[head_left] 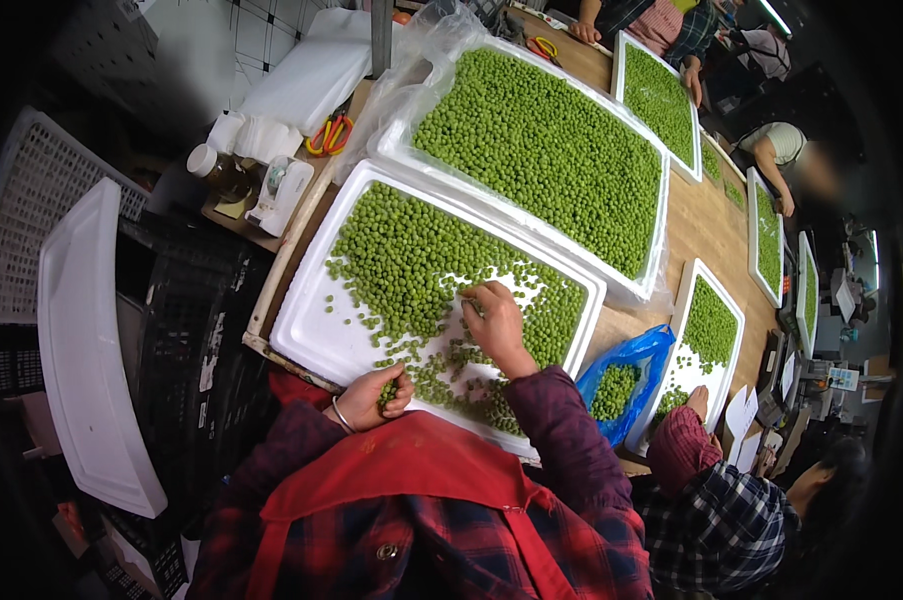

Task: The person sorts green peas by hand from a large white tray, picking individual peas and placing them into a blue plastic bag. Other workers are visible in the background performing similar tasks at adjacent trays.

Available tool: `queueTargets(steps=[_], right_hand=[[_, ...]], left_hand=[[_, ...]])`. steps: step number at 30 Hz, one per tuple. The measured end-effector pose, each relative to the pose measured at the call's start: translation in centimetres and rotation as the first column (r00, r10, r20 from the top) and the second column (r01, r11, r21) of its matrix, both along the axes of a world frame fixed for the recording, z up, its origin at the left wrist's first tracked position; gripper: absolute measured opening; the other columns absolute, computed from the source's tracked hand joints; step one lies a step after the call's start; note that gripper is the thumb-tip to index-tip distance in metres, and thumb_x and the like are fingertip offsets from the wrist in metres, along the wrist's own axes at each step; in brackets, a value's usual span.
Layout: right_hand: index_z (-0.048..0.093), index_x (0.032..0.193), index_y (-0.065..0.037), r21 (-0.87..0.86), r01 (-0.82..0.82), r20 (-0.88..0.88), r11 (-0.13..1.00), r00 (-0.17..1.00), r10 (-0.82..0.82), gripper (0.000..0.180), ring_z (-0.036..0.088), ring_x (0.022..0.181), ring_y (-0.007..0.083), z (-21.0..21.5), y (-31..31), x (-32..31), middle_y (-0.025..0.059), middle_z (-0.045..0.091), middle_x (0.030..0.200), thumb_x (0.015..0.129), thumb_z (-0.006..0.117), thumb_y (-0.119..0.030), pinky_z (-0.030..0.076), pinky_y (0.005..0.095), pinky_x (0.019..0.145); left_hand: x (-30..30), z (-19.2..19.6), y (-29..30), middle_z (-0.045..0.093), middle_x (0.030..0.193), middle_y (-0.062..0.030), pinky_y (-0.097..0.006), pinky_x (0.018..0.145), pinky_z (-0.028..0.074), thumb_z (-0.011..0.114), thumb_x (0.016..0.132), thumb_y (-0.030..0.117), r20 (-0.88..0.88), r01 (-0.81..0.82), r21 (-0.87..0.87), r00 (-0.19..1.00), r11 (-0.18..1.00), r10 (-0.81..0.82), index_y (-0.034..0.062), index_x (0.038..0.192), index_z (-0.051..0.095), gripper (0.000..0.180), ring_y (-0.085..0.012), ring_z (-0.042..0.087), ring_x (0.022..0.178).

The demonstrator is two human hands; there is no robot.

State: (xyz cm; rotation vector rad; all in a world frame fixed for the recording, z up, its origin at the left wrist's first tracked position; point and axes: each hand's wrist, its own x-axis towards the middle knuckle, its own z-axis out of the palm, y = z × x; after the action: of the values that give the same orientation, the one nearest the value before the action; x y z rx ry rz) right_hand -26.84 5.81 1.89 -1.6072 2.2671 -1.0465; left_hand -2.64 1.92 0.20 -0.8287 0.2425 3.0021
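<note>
Green peas lie heaped and scattered in the shallow white foam tray right before me. At the tray's near edge, my left hand is curled closed around some peas, a few of which show between the fingers. My right hand reaches over the middle of the tray, its fingers bent and drawn together at the peas. Whatever is between those fingertips is too small to make out. A bare white patch of the tray shows left of the scattered peas.
Behind stands a larger plastic-lined tray full of peas. To the right are a blue plastic bag of peas and a co-worker's hand at another tray. Red-and-yellow-handled scissors and a lidded jar are back left.
</note>
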Motion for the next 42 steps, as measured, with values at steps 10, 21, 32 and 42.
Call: queueTargets(steps=[10,21,32,42], right_hand=[[0.066,0.085,-0.009,0.111,-0.023,-0.145,0.994,0.989,0.04,0.015,0.058,0.075,0.0279,-2.3,-3.3,-0.6,0.008,0.055,0.076,0.071,0.062,-0.009,0.048,0.0396,0.061],[0.065,0.079,-0.003,0.218,-0.307,0.531,0.926,0.834,0.151,0.015,0.063,0.061,0.0249,2.0,-0.4,2.6,0.0123,0.065,0.072,0.072,0.065,-0.016,0.051,0.0346,0.06],[0.061,0.106,-0.011,0.092,-0.103,-0.168,0.99,0.979,0.117,0.034,0.041,0.119,0.033,-1.8,0.5,1.4,0.0096,0.051,0.123,0.072,0.066,-0.015,0.032,0.0498,0.095],[0.065,0.096,-0.01,0.097,0.165,-0.188,0.982,0.972,-0.145,0.028,0.048,0.111,0.0344,-0.7,10.8,-2.1,0.0134,0.055,0.116,0.069,0.063,-0.003,0.036,0.0444,0.091]], left_hand=[[0.0,0.1,-0.2,0.041,0.067,-0.0023,-0.02,0.043,0.03,0.034,0.099,0.032,-0.015,0.013,-0.041,1.0,0.999,-0.013,0.0057,0.076,0.043,0.036,-0.0092,0.037,0.051],[-0.3,-0.5,0.1,0.056,0.08,-0.0065,-0.024,0.051,0.039,0.04,0.096,0.03,0.125,-0.099,0.1,0.988,0.99,0.086,0.0041,0.092,0.056,0.03,-0.0147,0.052,0.065],[-1.3,-0.2,-0.8,0.046,0.071,-0.0043,-0.021,0.043,0.031,0.04,0.097,0.029,0.08,-0.013,0.088,0.997,0.996,0.006,0.0038,0.083,0.049,0.03,-0.0099,0.042,0.053],[-0.8,-0.5,-0.9,0.045,0.073,-0.0036,-0.019,0.042,0.031,0.039,0.097,0.027,0.029,0.032,0.053,0.999,0.998,-0.033,0.0033,0.082,0.048,0.03,-0.0079,0.04,0.053]])
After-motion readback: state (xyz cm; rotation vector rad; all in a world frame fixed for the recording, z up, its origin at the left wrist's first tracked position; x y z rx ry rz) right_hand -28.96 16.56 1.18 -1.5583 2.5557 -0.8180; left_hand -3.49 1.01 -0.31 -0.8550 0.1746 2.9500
